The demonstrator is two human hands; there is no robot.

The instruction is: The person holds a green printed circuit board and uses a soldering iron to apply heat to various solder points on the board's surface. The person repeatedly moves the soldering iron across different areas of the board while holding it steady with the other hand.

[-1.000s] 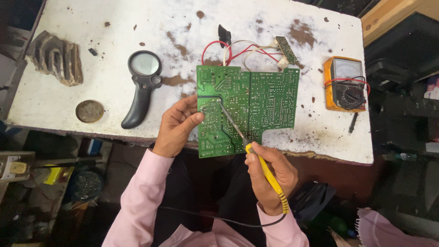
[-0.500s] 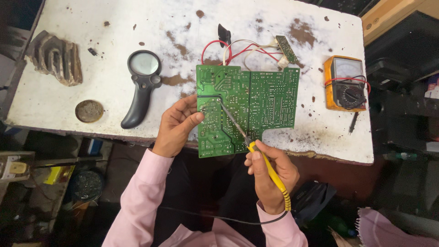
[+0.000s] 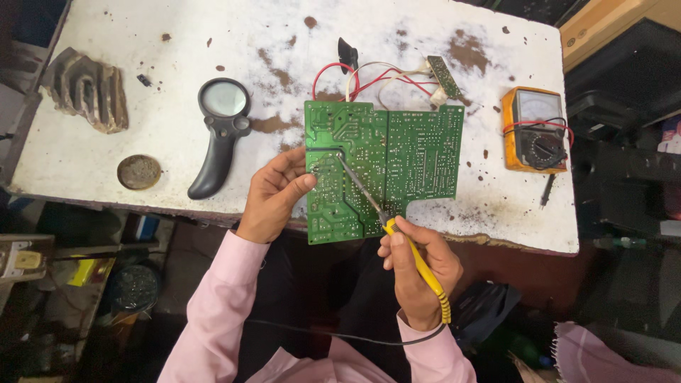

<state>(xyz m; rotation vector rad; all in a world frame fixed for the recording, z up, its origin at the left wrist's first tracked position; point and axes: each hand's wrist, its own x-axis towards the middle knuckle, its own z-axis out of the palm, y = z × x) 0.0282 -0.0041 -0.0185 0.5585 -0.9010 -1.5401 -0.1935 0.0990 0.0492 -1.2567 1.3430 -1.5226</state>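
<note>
A green circuit board (image 3: 411, 156) lies solder side up at the near edge of a worn white table (image 3: 142, 85), partly overhanging it. My left hand (image 3: 273, 195) grips the board's left edge, thumb on top. My right hand (image 3: 418, 266) holds a yellow-handled soldering iron (image 3: 397, 237) like a pen. Its metal tip rests on the board's upper left area, close to my left thumb. Red and white wires (image 3: 369, 78) run from the board's far edge to a small green board (image 3: 445, 76).
A black magnifying glass (image 3: 220, 135) lies left of the board. A round tin (image 3: 138, 171) and a ribbed metal heat sink (image 3: 89, 92) sit further left. An orange multimeter (image 3: 535, 131) with leads rests at the right. The iron's black cord (image 3: 340, 333) crosses my lap.
The soldering iron's tip has shifted slightly along the board; my right hand moved a little. The left hand and the board stay put.
</note>
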